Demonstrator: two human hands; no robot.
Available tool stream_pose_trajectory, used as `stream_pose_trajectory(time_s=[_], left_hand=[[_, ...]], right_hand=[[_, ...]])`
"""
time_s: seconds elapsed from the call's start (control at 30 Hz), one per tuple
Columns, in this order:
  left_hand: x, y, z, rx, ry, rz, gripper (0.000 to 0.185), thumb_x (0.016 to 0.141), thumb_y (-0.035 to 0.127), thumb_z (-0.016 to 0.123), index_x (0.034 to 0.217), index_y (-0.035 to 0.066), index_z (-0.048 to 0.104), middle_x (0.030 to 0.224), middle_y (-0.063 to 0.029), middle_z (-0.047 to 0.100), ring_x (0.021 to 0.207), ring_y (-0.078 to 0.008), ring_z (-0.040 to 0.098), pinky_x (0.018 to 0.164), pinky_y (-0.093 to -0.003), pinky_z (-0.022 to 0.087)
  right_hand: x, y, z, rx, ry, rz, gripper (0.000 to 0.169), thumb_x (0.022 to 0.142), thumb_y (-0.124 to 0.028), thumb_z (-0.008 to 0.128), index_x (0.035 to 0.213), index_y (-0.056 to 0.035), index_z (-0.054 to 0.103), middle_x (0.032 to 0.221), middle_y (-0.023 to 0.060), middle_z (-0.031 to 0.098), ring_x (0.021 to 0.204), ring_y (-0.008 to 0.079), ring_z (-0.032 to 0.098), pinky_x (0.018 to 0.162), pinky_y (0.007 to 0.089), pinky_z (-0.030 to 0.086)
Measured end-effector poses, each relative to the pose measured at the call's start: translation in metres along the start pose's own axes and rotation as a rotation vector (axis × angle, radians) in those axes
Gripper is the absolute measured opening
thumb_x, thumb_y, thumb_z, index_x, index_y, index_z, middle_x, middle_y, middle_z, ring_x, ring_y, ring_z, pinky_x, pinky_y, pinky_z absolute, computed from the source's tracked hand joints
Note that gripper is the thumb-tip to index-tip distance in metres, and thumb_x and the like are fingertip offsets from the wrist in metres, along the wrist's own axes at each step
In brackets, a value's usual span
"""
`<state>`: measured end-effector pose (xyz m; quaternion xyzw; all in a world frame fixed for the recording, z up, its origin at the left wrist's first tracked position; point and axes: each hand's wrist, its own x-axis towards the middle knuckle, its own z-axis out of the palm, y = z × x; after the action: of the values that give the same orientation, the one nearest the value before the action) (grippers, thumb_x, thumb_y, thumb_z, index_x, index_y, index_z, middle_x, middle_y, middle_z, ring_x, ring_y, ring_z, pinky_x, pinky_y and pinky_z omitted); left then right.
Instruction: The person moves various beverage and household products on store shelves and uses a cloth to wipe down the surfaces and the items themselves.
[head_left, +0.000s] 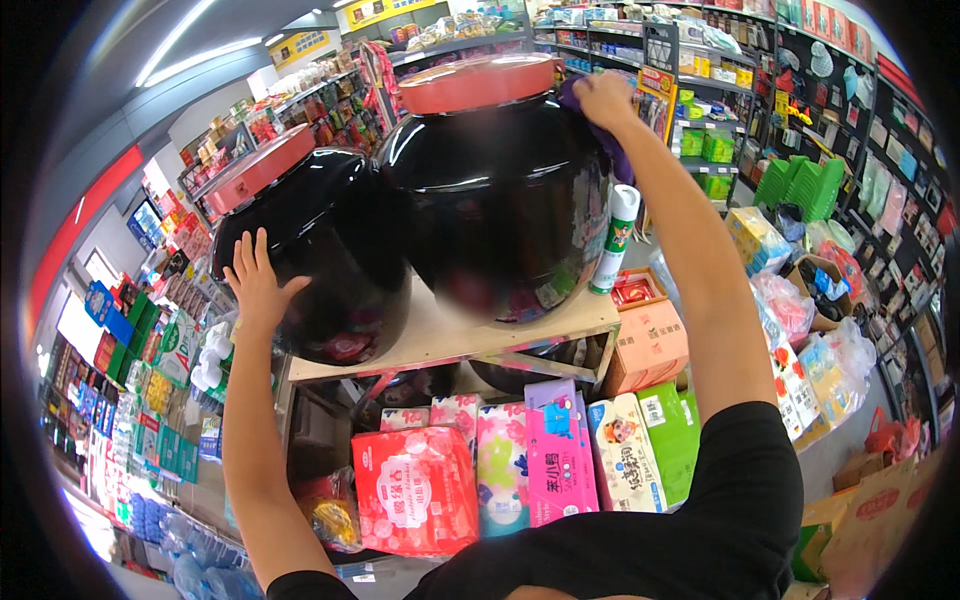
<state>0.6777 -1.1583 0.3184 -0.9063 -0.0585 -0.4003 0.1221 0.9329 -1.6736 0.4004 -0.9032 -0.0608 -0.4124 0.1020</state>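
Observation:
Two big glossy black jars with red lids stand side by side on a wooden shelf top (465, 337). My left hand (259, 281) lies with spread fingers against the side of the left jar (337, 247). At the upper right shoulder of the right jar (495, 202), my right hand (600, 97) grips a purple cloth (619, 161), part of which hangs down beside the jar. The right jar's red lid (480, 82) is just left of that hand. A white and green spray can (616, 240) stands upright close to the right jar's right side.
Below the shelf top are packs of tissue paper (502, 465) and a red pack (416, 487). An orange-pink carton (646, 345) is to the right of the shelf. Bagged goods (784, 300) and green plastic stools (801, 187) lie farther right, before stocked store shelves.

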Motion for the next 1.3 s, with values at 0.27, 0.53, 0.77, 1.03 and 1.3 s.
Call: stream_pose_trajectory(time_s=[0.27,0.53,0.77,1.03,1.3], left_hand=[[-0.005,-0.012,0.004,0.027,0.009,-0.004,0.104,0.064,0.043,0.078,0.146,0.013,0.020,0.149,-0.0155,0.022,0.137,-0.0349,0.021,0.103,-0.0645,0.022],[-0.004,-0.009,0.003,0.013,0.006,-0.016,0.104,0.064,0.043,0.078,0.145,0.013,0.020,0.149,-0.0156,0.023,0.137,-0.0347,0.021,0.103,-0.0643,0.021],[-0.001,-0.006,0.009,-0.032,0.043,-0.010,0.102,0.064,0.045,0.077,0.144,0.014,0.023,0.148,-0.0139,0.025,0.137,-0.0326,0.022,0.103,-0.0634,0.019],[-0.008,-0.020,0.011,0.001,0.069,0.005,0.102,0.065,0.049,0.075,0.145,0.015,0.022,0.148,-0.0126,0.026,0.137,-0.0327,0.022,0.103,-0.0644,0.020],[-0.005,-0.017,0.010,0.043,0.024,-0.003,0.099,0.068,0.049,0.074,0.145,0.015,0.022,0.148,-0.0145,0.025,0.136,-0.0347,0.023,0.102,-0.0638,0.022]], right_hand=[[-0.044,-0.106,-0.022,0.024,-0.177,-0.045,0.038,0.084,-0.022,0.046,0.101,0.0088,0.061,0.108,0.0276,0.060,0.101,0.0446,0.057,0.082,0.0509,0.048],[-0.107,-0.217,-0.024,-0.026,0.184,-0.203,0.038,0.083,-0.018,0.045,0.104,0.0109,0.057,0.103,0.0266,0.057,0.098,0.0407,0.051,0.083,0.0533,0.040],[-0.127,-0.280,0.012,0.055,0.217,-0.709,0.039,0.084,-0.019,0.046,0.112,0.0061,0.057,0.115,0.0236,0.055,0.111,0.0393,0.046,0.093,0.0571,0.033],[-0.234,-0.210,0.033,-0.041,0.090,-1.222,0.045,0.082,-0.020,0.047,0.122,0.0018,0.052,0.132,0.0179,0.046,0.124,0.0341,0.040,0.100,0.0485,0.033],[-0.207,-0.135,-0.005,0.022,0.009,-1.278,0.045,0.082,-0.018,0.049,0.126,-0.0072,0.050,0.127,0.0104,0.050,0.122,0.0301,0.043,0.103,0.0492,0.030]])
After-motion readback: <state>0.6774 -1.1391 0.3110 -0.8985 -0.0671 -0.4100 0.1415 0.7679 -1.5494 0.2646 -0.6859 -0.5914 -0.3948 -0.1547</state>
